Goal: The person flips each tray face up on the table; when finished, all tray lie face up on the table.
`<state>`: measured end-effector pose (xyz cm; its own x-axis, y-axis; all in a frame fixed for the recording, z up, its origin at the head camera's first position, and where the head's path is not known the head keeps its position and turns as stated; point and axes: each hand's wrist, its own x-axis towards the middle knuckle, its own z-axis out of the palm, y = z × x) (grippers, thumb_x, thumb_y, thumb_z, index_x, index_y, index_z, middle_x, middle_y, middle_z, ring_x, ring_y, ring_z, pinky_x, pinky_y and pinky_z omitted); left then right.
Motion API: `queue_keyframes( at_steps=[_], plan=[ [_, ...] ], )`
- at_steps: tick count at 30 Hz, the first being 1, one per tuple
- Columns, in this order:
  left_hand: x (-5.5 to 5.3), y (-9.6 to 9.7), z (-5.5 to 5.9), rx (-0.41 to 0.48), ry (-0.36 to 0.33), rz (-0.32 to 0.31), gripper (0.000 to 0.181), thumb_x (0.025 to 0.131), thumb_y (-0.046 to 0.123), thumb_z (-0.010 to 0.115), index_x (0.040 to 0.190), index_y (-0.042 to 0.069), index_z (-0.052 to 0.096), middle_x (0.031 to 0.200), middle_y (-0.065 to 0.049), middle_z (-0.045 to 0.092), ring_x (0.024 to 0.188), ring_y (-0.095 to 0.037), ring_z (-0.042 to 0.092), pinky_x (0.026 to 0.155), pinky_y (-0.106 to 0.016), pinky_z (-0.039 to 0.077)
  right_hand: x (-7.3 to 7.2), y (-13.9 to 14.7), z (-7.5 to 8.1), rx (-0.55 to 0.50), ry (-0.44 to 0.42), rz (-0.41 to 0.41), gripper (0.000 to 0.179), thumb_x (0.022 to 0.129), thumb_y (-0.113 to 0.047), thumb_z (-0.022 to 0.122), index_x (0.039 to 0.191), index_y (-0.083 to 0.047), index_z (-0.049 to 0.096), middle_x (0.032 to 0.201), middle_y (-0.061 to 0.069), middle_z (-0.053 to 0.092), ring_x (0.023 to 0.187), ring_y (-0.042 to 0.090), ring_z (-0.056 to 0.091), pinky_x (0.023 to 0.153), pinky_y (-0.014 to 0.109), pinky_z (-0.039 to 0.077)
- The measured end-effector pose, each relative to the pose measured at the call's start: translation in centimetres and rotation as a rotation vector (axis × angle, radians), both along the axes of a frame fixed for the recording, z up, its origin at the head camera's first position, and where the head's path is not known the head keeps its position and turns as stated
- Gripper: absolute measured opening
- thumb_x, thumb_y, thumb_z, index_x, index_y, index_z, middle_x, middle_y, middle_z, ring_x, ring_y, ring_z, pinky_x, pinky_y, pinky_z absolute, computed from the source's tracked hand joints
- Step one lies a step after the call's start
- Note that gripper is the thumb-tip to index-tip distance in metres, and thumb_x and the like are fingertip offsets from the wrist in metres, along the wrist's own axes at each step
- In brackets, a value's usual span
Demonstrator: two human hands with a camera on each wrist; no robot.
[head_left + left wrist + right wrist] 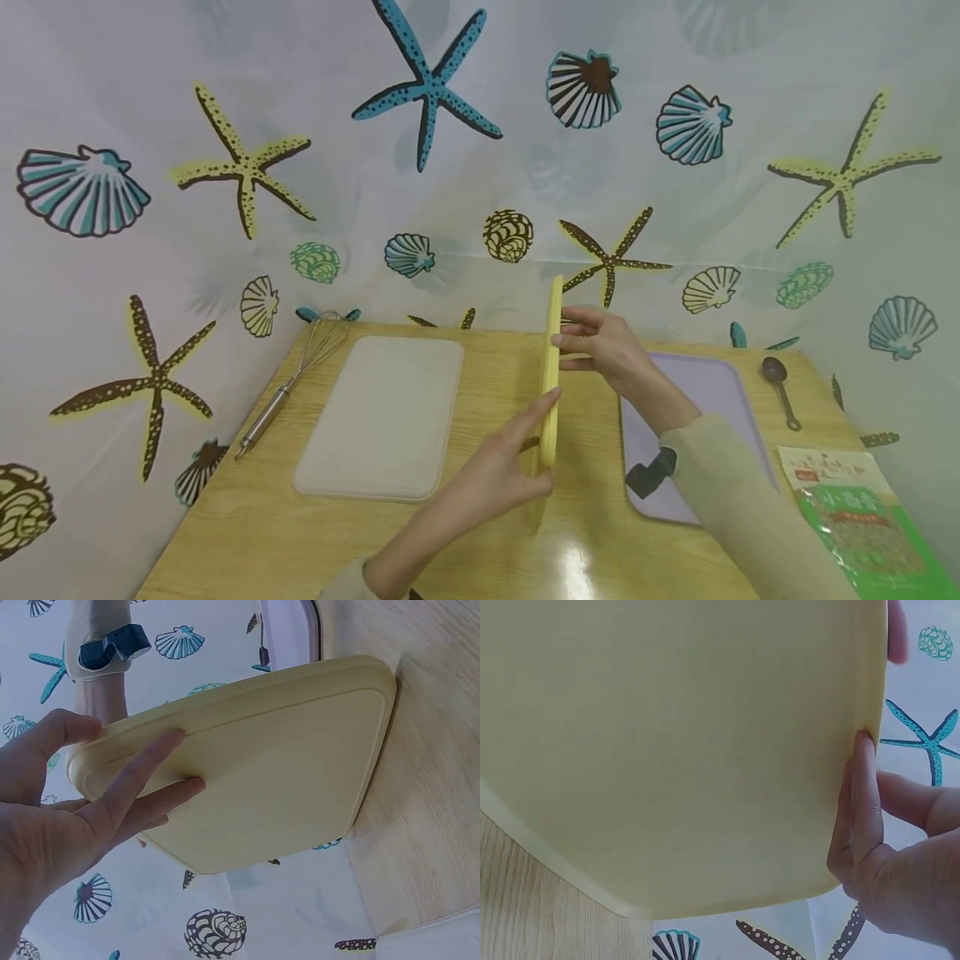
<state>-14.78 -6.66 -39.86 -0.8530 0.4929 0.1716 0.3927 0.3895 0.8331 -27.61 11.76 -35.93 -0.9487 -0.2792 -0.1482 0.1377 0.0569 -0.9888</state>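
Observation:
A yellow tray (551,375) stands on its edge over the middle of the table, seen nearly edge-on from the head. My left hand (495,471) pinches its near side, with the thumb on the rim and fingers against the flat underside (285,772). At the far upper part, my right hand (611,350) grips the rim, its fingers lying on the inner face (690,765). The tray's lower edge appears to touch the table in the left wrist view. Nothing else is in either hand.
Left of the yellow tray lie a white rectangular tray or board (382,417) and a metal whisk (277,408). A purple tray (697,383) lies under my right forearm. Farther right are a dark measuring spoon (780,387) and a green food packet (870,533). Patterned cloth (450,200) surrounds the table.

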Motion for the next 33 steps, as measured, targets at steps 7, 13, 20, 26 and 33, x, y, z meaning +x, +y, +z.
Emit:
queue_keyframes(
  at_steps=[7,13,20,26,33],
  plan=[
    [0.6,-0.2,1.3,0.034,-0.107,0.089,0.081,0.082,0.004,0.063,0.152,0.027,0.029,0.152,-0.008,0.033,0.118,-0.04,0.055,0.037,-0.013,0.033,-0.4,-0.6,0.1,-0.013,-0.017,0.015,0.059,0.091,-0.001,0.063,0.145,-0.006,0.04,0.118,0.017,0.053,0.095,0.021,0.064,0.082,0.038,0.057],
    [0.8,-0.3,2.0,0.044,-0.076,0.165,0.069,0.083,0.007,0.061,0.148,0.014,0.04,0.148,-0.012,0.04,0.111,-0.04,0.06,0.037,-0.012,0.031,-0.5,-1.1,0.2,-0.01,-0.014,0.016,0.059,0.092,0.001,0.061,0.146,-0.004,0.039,0.115,0.015,0.049,0.097,0.022,0.061,0.081,0.037,0.058],
    [1.0,-0.1,2.3,0.014,-0.037,0.221,0.06,0.086,0.01,0.06,0.144,0.01,0.045,0.14,-0.011,0.05,0.107,-0.039,0.062,0.034,-0.013,0.03,-0.4,-1.4,0.4,-0.012,-0.029,0.013,0.059,0.091,0.002,0.062,0.145,-0.003,0.039,0.11,0.013,0.05,0.09,0.018,0.063,0.079,0.035,0.058],
    [1.2,0.1,2.4,-0.032,0.038,0.258,0.055,0.087,0.007,0.06,0.141,0.004,0.048,0.14,-0.013,0.05,0.103,-0.036,0.065,0.034,-0.013,0.032,-0.3,-1.7,0.4,-0.019,-0.017,0.037,0.06,0.091,0.001,0.062,0.146,-0.003,0.037,0.112,0.015,0.051,0.094,0.021,0.063,0.08,0.037,0.058],
    [1.5,0.2,2.4,-0.086,0.19,0.296,0.052,0.085,0.003,0.063,0.135,-0.002,0.052,0.124,-0.02,0.062,0.047,-0.005,0.049,0.034,-0.014,0.035,-0.3,-0.9,-3.5,0.072,-0.018,0.022,0.05,0.101,-0.022,0.052,0.143,0.001,0.04,0.124,0.026,0.057,0.107,0.037,0.062,0.081,0.04,0.057]
  ],
)
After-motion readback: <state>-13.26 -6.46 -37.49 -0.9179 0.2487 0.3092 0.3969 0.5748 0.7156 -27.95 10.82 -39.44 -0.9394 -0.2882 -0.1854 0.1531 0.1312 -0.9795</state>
